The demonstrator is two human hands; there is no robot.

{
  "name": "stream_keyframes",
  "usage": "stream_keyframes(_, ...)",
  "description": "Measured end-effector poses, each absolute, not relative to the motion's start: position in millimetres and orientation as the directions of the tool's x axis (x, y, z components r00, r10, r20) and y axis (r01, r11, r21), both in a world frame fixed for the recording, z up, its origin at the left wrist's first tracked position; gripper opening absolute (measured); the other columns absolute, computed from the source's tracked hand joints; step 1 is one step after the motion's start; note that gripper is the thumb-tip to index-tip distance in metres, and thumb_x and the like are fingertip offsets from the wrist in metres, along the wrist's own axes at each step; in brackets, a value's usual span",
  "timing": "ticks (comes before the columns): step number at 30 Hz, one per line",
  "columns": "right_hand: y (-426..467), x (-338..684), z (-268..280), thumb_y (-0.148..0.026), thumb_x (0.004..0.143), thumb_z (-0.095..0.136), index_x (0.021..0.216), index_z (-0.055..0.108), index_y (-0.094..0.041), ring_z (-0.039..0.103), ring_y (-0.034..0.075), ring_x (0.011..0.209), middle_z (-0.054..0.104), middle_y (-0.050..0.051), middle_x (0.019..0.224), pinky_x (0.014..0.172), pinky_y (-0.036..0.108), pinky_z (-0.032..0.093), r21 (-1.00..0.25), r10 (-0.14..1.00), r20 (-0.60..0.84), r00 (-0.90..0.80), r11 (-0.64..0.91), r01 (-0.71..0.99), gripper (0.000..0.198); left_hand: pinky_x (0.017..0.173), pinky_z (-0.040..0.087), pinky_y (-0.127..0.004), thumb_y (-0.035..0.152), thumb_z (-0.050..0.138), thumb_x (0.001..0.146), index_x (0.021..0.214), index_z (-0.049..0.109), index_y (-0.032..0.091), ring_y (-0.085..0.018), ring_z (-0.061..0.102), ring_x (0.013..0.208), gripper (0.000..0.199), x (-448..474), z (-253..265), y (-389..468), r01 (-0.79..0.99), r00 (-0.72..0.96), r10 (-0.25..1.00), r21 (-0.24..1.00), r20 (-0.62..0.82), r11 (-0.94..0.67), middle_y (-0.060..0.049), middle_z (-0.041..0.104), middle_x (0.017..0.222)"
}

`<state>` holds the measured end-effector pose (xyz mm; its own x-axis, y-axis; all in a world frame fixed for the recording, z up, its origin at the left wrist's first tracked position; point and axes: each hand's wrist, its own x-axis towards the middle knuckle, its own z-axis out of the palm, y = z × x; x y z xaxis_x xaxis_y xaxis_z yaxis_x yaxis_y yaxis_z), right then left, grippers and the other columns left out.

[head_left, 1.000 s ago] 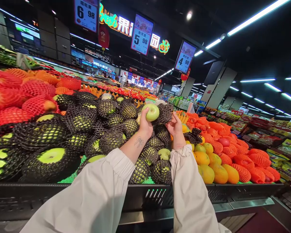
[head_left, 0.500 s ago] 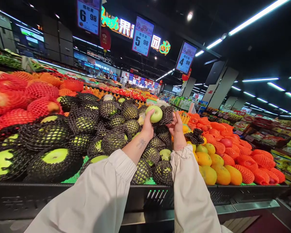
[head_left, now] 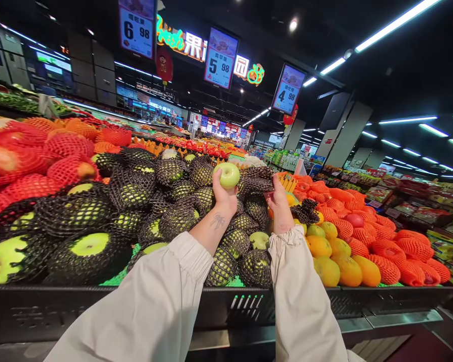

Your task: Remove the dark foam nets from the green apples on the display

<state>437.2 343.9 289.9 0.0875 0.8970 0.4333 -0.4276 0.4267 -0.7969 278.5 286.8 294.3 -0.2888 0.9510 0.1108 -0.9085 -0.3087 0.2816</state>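
My left hand [head_left: 225, 197] is closed round a bare green apple [head_left: 229, 175], held up over the heap with its stem end showing. To its right, my right hand [head_left: 278, 198] pinches one end of a black foam net sleeve [head_left: 258, 179]. The sleeve stretches sideways toward the apple and looks flattened; whether its left end touches the apple I cannot tell. Below both hands lie several green apples in black nets [head_left: 237, 243], with one apple [head_left: 259, 240] partly uncovered.
Oranges [head_left: 327, 271] and red-netted fruit [head_left: 383, 269] lie to the right. At the left is fruit in red foam nets [head_left: 66, 143]. A black display edge [head_left: 136, 307] runs along the front. Price signs [head_left: 221, 58] hang overhead.
The apple has moved left, away from my right hand. The black net, bunched against the apple before, now stretches out flat between the hands and is off the fruit.
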Motion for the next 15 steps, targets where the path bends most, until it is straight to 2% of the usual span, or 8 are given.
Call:
stream_keyframes(3, 343.0, 433.8, 292.5, -0.079, 0.073, 0.063, 0.073, 0.056, -0.024, 0.056, 0.008, 0.053, 0.058, -0.006, 0.059, 0.049, 0.020, 0.047, -0.750, 0.898, 0.438, 0.039, 0.389, -0.534, 0.055, 0.069, 0.049, -0.025, 0.053, 0.063, 0.068, 0.092, 0.065, 0.020, -0.015, 0.064, 0.074, 0.040, 276.9, 296.5, 284.1, -0.951, -0.214, 0.966, 0.195, 0.147, -0.240, -0.001, 0.068, 0.081)
stream_keyframes(5, 343.3, 427.9, 292.8, -0.080, 0.072, 0.062, 0.074, 0.057, -0.024, 0.061, 0.011, 0.058, 0.061, -0.003, 0.063, 0.049, 0.021, 0.050, -0.783, 0.920, 0.392, -0.008, 0.329, -0.527, 0.057, 0.071, 0.051, -0.027, 0.053, 0.064, 0.068, 0.092, 0.066, 0.019, -0.017, 0.064, 0.074, 0.042, 277.3, 297.5, 281.5, -0.961, -0.165, 0.972, 0.196, 0.168, -0.196, -0.003, 0.069, 0.080)
stream_keyframes(8, 343.5, 418.7, 289.7, -0.062, 0.069, 0.076, 0.073, 0.057, -0.025, 0.063, 0.014, 0.060, 0.065, -0.003, 0.066, 0.055, 0.026, 0.055, -0.863, 0.940, 0.326, -0.099, 0.253, -0.436, 0.042, 0.071, 0.052, -0.027, 0.049, 0.065, 0.068, 0.093, 0.068, 0.018, -0.017, 0.064, 0.074, 0.040, 279.0, 297.9, 279.0, -0.959, -0.134, 0.971, 0.222, 0.199, -0.178, -0.004, 0.070, 0.081)
stream_keyframes(11, 340.6, 413.6, 285.4, -0.040, 0.064, 0.080, 0.070, 0.055, -0.025, 0.062, 0.016, 0.061, 0.067, -0.004, 0.066, 0.063, 0.033, 0.059, -0.893, 0.927, 0.317, -0.198, 0.222, -0.391, 0.030, 0.073, 0.052, -0.027, 0.046, 0.068, 0.067, 0.094, 0.068, 0.018, -0.018, 0.065, 0.076, 0.038, 280.7, 297.6, 278.7, -0.952, -0.132, 0.966, 0.244, 0.223, -0.186, -0.003, 0.071, 0.082)
stream_keyframes(15, 331.5, 411.2, 286.4, -0.029, 0.059, 0.082, 0.067, 0.056, -0.024, 0.061, 0.015, 0.062, 0.066, -0.003, 0.063, 0.066, 0.032, 0.057, -0.907, 0.915, 0.314, -0.252, 0.211, -0.366, 0.028, 0.075, 0.052, -0.028, 0.044, 0.073, 0.065, 0.097, 0.067, 0.019, -0.018, 0.066, 0.077, 0.041, 281.9, 296.8, 279.4, -0.946, -0.143, 0.963, 0.255, 0.228, -0.201, -0.003, 0.072, 0.084)
